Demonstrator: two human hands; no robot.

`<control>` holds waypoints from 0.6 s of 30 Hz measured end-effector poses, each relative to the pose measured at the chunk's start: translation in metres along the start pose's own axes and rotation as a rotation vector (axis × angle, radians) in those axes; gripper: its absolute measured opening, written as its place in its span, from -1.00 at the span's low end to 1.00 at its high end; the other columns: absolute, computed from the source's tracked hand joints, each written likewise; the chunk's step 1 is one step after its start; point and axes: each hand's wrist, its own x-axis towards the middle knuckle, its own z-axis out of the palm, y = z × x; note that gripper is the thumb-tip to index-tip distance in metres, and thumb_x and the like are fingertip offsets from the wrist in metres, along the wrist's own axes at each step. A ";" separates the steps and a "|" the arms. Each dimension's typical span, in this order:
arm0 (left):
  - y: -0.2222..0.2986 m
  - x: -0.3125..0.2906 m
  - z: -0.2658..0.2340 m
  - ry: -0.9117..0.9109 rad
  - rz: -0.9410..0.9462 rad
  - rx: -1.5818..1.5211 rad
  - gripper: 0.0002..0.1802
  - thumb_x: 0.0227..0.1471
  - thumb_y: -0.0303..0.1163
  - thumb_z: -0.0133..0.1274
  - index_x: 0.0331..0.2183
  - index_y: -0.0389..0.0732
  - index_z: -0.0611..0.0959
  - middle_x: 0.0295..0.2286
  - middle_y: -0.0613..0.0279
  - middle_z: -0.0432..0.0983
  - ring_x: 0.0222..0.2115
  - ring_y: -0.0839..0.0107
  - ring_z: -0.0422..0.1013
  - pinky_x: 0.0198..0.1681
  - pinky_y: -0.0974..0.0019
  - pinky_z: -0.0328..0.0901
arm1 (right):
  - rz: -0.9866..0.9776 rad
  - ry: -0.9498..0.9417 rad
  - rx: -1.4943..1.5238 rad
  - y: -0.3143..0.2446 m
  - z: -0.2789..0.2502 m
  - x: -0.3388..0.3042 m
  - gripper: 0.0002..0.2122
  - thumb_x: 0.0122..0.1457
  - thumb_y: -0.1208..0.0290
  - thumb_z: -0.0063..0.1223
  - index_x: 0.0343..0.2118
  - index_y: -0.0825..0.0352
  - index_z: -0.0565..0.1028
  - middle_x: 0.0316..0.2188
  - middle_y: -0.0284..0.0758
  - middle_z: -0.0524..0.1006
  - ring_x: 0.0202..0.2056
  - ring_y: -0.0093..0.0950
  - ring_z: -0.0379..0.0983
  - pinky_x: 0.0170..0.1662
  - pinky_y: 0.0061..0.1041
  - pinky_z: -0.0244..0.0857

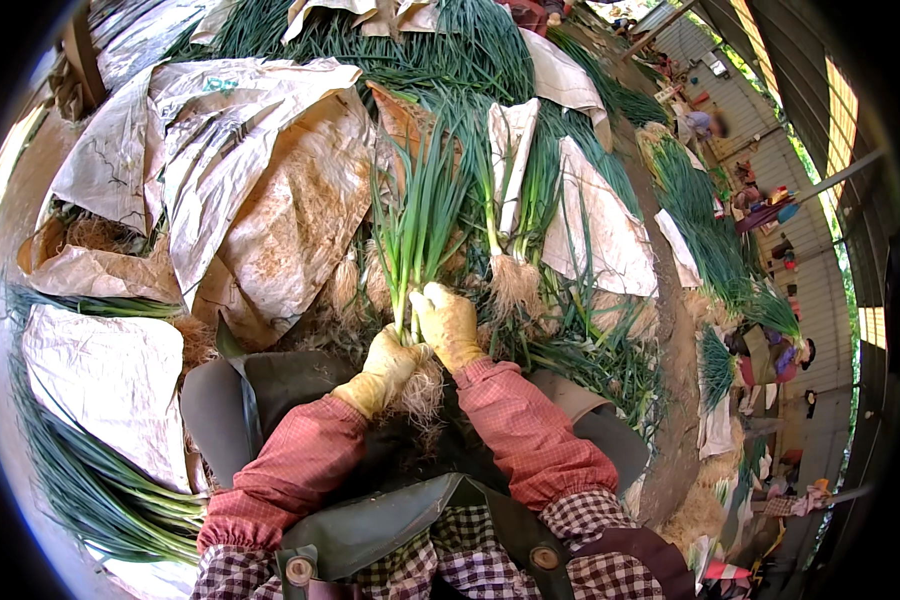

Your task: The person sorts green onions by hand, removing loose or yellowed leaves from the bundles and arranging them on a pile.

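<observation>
Right of the white sheet (105, 350) at the left of the frame, we would do well to keep the green onions (415, 225) at the centre gathered and to grip lightly above the roots (420, 392), so no stem bruises. Our gloved left hand (385, 370) is curled around the lower stems; just beside and above it, our gloved right hand (447, 325) touches them with bent fingers, how tightly we cannot tell. Right of centre lies another rooted bunch (515, 280).
</observation>
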 end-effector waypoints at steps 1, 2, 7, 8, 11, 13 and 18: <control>0.000 0.000 0.001 -0.006 -0.021 -0.093 -0.72 -0.22 -0.60 0.09 -0.35 -0.30 0.41 -0.56 0.29 0.39 -0.58 0.52 0.33 -0.55 0.43 0.29 | -0.143 0.066 -0.040 -0.003 0.000 -0.007 -0.78 0.00 0.21 0.00 -0.49 0.29 0.44 -0.60 -0.21 0.45 -0.53 -0.21 0.40 -0.46 -0.33 0.28; 0.004 0.003 -0.004 0.005 -0.092 0.047 -0.74 -0.19 -0.59 0.08 -0.36 -0.30 0.41 -0.54 0.29 0.39 -0.56 0.51 0.34 -0.56 0.44 0.28 | -0.225 0.040 -0.007 -0.003 -0.003 -0.015 -0.82 0.00 0.27 0.01 -0.49 0.30 0.44 -0.59 -0.20 0.45 -0.54 -0.21 0.40 -0.47 -0.36 0.28; 0.011 -0.001 -0.005 0.141 0.028 0.288 -0.72 -0.20 -0.55 0.14 -0.41 -0.30 0.38 -0.57 0.28 0.37 -0.60 0.53 0.29 -0.57 0.46 0.27 | -0.123 0.174 0.626 -0.023 -0.049 -0.050 -0.95 0.06 0.46 0.01 -0.49 0.28 0.42 -0.67 -0.40 0.43 -0.67 -0.59 0.33 -0.63 -0.64 0.19; 0.007 -0.002 -0.008 0.176 0.150 0.556 -0.68 -0.24 -0.59 0.16 -0.41 -0.30 0.35 -0.55 0.26 0.37 -0.61 0.54 0.27 -0.57 0.47 0.26 | 0.009 0.232 0.702 -0.027 -0.076 -0.054 -0.95 0.07 0.46 -0.01 -0.48 0.27 0.43 -0.66 -0.43 0.42 -0.66 -0.67 0.31 -0.63 -0.71 0.16; 0.000 0.001 -0.008 0.150 0.045 0.184 -0.64 -0.26 -0.56 0.21 -0.42 -0.25 0.34 -0.59 0.34 0.31 -0.61 0.54 0.27 -0.59 0.47 0.27 | 0.270 0.205 0.697 0.023 -0.127 -0.049 -0.85 0.07 0.34 0.01 -0.42 0.32 0.45 -0.62 -0.36 0.48 -0.61 -0.57 0.38 -0.57 -0.63 0.25; 0.008 -0.003 0.001 0.040 0.039 0.073 -0.57 -0.33 -0.64 0.16 -0.37 -0.26 0.31 -0.58 0.27 0.30 -0.61 0.49 0.29 -0.59 0.41 0.29 | 0.253 -0.139 -0.366 0.072 -0.122 -0.057 -0.65 0.01 0.14 0.05 -0.30 0.38 0.45 -0.44 -0.21 0.50 -0.39 -0.33 0.45 -0.34 -0.41 0.33; -0.015 0.005 0.000 0.015 0.282 0.357 -0.55 -0.36 -0.63 0.10 -0.32 -0.28 0.31 -0.54 0.22 0.34 -0.58 0.47 0.30 -0.52 0.39 0.29 | 0.111 -0.112 0.268 0.047 -0.050 -0.044 -0.38 -0.09 0.12 0.16 -0.01 0.36 0.25 -0.08 -0.13 0.31 -0.21 -0.32 0.37 -0.18 -0.41 0.28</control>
